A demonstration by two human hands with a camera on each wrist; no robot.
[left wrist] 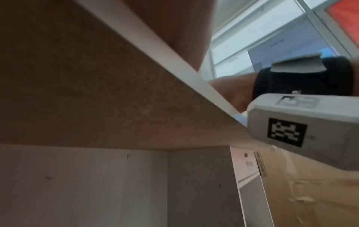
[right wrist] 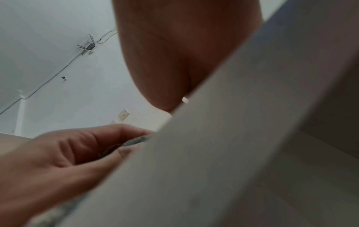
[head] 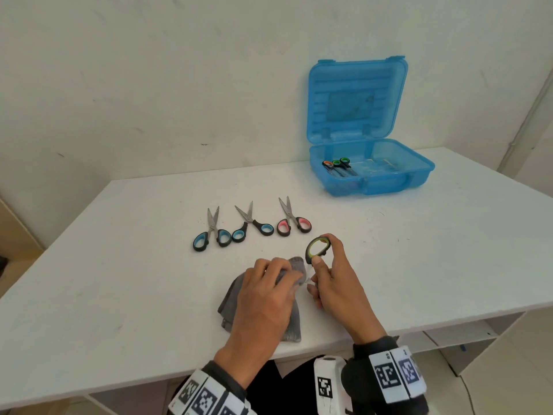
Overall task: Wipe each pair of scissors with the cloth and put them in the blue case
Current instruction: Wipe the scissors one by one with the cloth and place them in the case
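Right hand (head: pixel 332 277) grips unbranded green-handled scissors (head: pixel 317 246) against cloth (head: pixel 294 266).

scissors row: three pairs of black-handled steel scissors (head: pixel 250 224) mid-table, left of the hands
case: open blue plastic case (head: pixel 371 172) far right on the white table (head: pixel 119 265)
cloth: grey cloth (head: pixel 236 301) near edge

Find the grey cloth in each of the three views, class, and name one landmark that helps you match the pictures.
Head: the grey knitted cloth lies low and centre on the white table, under the left hand.
Left wrist: not in it.
Right wrist: a blurred strip of it shows left of centre, between the left hand's fingers.
Shared landmark: the white table's front edge.
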